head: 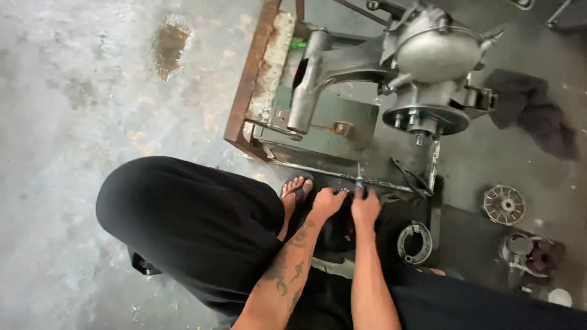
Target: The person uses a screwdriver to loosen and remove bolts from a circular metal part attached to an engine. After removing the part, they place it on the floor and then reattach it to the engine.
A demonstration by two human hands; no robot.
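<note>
The stained grey concrete floor (79, 110) fills the left half of the frame, with a rusty puddle patch (169, 46) at upper left. A rust-brown steel angle frame (247, 79) stands at upper centre, and a large grey cast-metal swingarm and gear housing assembly (422, 61) rests across it toward the upper right, its round studded hub flange (426, 119) facing down. A dark crumpled cloth (532, 113) lies at the right edge. At lower right, on the floor, lie a round finned metal disc (504, 205), a curved grey brake shoe set (414, 242) and a small grey housing with a dark red part (531, 255). At centre, the left hand (328, 202) rests with fingers curled on a dark object low between the knees; whether it grips cannot be determined. Just beside it, the right hand (366, 208) is closed around a slim blue-handled tool (361, 183), which stands upright against the frame's lower rail. A sandalled foot (296, 190) sits immediately left of the hands.
</note>
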